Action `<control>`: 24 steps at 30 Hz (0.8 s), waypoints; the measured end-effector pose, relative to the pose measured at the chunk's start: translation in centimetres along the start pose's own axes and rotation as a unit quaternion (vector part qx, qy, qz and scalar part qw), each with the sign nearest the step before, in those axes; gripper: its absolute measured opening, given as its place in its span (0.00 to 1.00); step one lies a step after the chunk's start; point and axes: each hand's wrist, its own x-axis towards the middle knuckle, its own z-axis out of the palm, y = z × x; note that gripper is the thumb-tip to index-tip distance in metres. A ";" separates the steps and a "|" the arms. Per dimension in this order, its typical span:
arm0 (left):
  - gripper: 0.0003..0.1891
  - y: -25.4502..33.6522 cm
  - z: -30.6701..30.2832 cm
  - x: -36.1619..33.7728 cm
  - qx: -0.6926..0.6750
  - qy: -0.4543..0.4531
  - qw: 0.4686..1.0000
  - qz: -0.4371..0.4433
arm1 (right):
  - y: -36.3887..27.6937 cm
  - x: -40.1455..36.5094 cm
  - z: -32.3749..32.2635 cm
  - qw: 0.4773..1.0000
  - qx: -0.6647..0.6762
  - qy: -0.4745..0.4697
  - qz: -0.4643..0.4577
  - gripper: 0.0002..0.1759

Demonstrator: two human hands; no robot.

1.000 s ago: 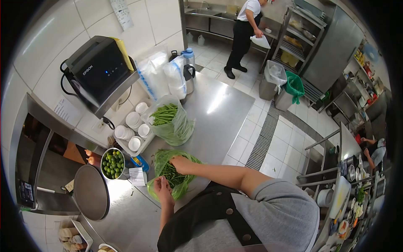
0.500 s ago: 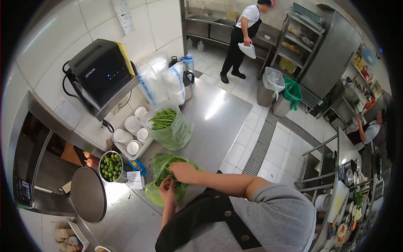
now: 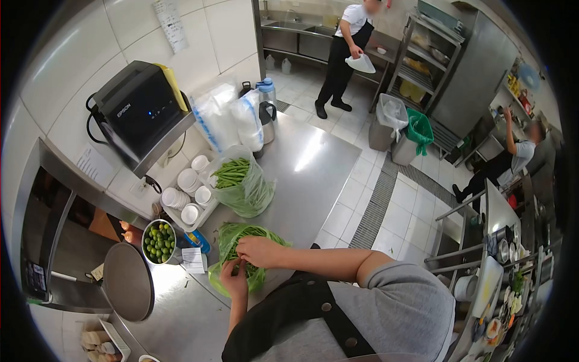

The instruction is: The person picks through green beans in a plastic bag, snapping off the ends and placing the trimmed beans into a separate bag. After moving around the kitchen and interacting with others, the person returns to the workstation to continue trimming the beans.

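Note:
A green plastic bag (image 3: 256,281) of green beans lies open on the steel counter (image 3: 301,175) close to my body. Above it my left hand (image 3: 234,276) and my right hand (image 3: 258,251) meet, fingers pinched together. Whatever is between the fingertips is too small to make out. Just beyond stands a fuller, clear-green bag of green beans (image 3: 234,175), upright, touched by neither hand. A metal bowl of limes (image 3: 160,241) sits to the left, with a paper slip (image 3: 193,260) beside it.
A tray of white cups (image 3: 190,214), a round grey pan (image 3: 128,282) and a black printer (image 3: 136,108) are on the left. One person (image 3: 347,57) stands at the back holding a white jug (image 3: 361,63); another person (image 3: 518,158) is at the far right.
My hands have come together at the fingertips, the left slightly lower and further left. The person at the right has stepped into fuller view with an arm raised. The back person's jug has tilted.

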 end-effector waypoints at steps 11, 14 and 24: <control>0.04 2.1 -1.1 0.7 -0.008 0.082 0.995 0.053 | 2.1 1.5 0.8 0.842 0.505 0.018 0.188 0.06; 0.03 1.6 -1.3 1.0 -0.027 0.073 0.997 0.028 | 3.6 1.4 1.2 0.881 0.430 0.029 0.194 0.06; 0.08 0.9 -1.5 0.9 -0.091 0.031 0.993 -0.074 | 5.6 0.8 4.9 0.899 0.404 -0.036 0.166 0.16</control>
